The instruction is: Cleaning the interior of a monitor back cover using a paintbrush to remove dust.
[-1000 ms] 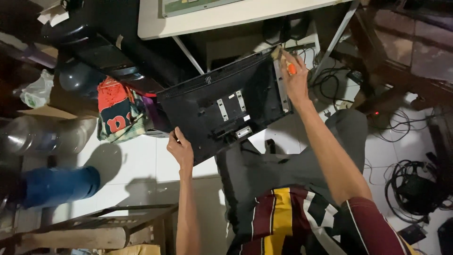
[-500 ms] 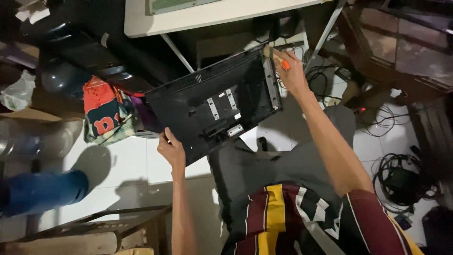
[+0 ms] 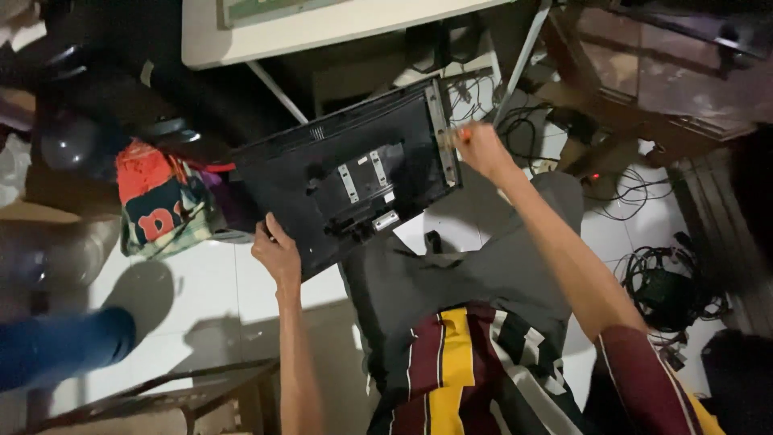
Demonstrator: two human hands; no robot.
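Note:
A black flat screen panel [image 3: 338, 189] lies back-side up, tilted across my lap and the white floor, with metal brackets on its rear. My left hand [image 3: 275, 251] grips its lower left edge. At the panel's right edge, beside a metal strip [image 3: 441, 133], my right hand [image 3: 481, 150] is closed around an orange-handled screwdriver [image 3: 462, 134], whose tip I cannot make out. My grey trousers and striped shirt fill the lower middle.
A white table [image 3: 322, 28] with metal legs stands above the panel. A red and blue printed bag [image 3: 161, 201] lies at the left, a blue object [image 3: 64, 346] lower left. Tangled cables [image 3: 668, 282] lie at the right, a wooden frame [image 3: 185, 395] at the bottom.
The view has drifted, so the panel sits lower and more central. Both hands keep their places on the panel; the right hand stays at its right edge.

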